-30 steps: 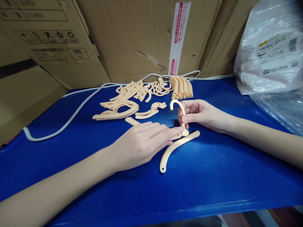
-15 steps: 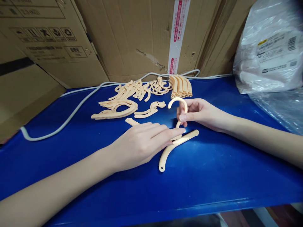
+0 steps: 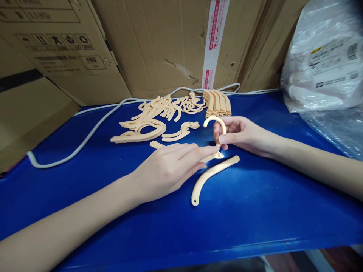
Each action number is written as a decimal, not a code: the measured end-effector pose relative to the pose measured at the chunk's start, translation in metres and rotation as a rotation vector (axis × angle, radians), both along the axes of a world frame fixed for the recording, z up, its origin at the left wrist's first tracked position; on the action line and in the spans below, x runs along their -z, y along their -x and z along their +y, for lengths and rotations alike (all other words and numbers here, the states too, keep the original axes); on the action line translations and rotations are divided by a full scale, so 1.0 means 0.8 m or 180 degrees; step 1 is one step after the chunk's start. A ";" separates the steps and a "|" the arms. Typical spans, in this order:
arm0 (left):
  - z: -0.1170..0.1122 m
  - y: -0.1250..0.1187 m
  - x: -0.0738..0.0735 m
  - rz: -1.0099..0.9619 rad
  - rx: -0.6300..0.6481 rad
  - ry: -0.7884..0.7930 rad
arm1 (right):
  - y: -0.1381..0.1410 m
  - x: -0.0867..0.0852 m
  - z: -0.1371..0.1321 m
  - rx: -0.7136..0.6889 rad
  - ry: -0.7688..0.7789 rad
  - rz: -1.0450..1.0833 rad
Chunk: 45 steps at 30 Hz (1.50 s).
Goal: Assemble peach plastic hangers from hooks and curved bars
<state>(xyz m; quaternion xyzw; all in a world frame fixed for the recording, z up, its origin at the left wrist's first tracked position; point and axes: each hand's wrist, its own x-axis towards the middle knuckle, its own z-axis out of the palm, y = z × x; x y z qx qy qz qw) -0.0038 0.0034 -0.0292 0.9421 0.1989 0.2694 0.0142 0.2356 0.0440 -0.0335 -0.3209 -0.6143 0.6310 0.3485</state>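
My right hand [image 3: 241,134] pinches a peach plastic hook piece [image 3: 216,121] upright, curve at the top. My left hand [image 3: 170,168] lies over a flat peach arm piece [image 3: 156,144], fingers stretched toward the hook's lower end, where the two parts meet. A second curved arm piece [image 3: 211,174] lies loose on the blue table [image 3: 255,211] just below my hands. Beyond them lie a pile of similar peach parts [image 3: 164,109], several finished curved pieces [image 3: 138,132] and a neat stack of parts [image 3: 217,102].
Cardboard boxes [image 3: 159,41] stand along the back and left. A white cable [image 3: 85,138] runs across the table's far side. A crinkled plastic bag [image 3: 326,64] with a label fills the right back corner. The table's front edge is near the bottom.
My right hand has lifted the hook slightly and my left hand's fingers have risen a little with the arm piece; the loose curved arm now lies apart from them.
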 end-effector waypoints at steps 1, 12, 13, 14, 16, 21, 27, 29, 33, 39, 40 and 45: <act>0.000 0.000 0.000 0.0006 0.0004 -0.0002 | 0.000 0.000 0.000 0.0003 -0.0001 0.0005; 0.002 0.000 0.001 0.0019 0.0011 -0.0111 | -0.001 0.000 0.000 -0.0139 0.0100 0.0132; 0.002 0.000 0.002 0.0018 0.0031 -0.0106 | -0.001 0.000 0.000 -0.0140 0.0103 0.0141; 0.002 0.000 0.002 0.0016 0.0046 -0.0092 | -0.001 0.000 0.001 -0.0138 0.0116 0.0152; 0.002 0.000 0.002 0.0020 0.0045 -0.0043 | -0.001 0.001 0.001 -0.0150 0.0149 0.0177; 0.003 -0.002 0.000 0.0040 0.0066 -0.0029 | -0.002 0.001 0.001 -0.0245 0.0159 0.0204; 0.002 -0.003 -0.001 0.0037 0.0126 -0.0026 | -0.002 0.002 0.000 -0.0241 0.0133 0.0115; 0.002 -0.003 -0.002 0.0037 0.0125 -0.0011 | -0.002 0.001 0.000 -0.0205 0.0153 0.0131; 0.002 -0.003 -0.003 0.0074 0.0155 -0.0045 | -0.001 0.001 0.000 -0.0238 0.0167 0.0129; 0.001 -0.001 -0.001 0.0060 0.0111 0.0033 | -0.002 0.002 0.000 -0.0224 0.0170 0.0159; 0.001 0.000 -0.001 0.0054 0.0102 0.0048 | -0.002 0.002 0.000 -0.0221 0.0170 0.0144; 0.002 -0.003 0.001 -0.0018 0.0132 0.0058 | -0.001 0.001 0.000 -0.0213 0.0176 0.0086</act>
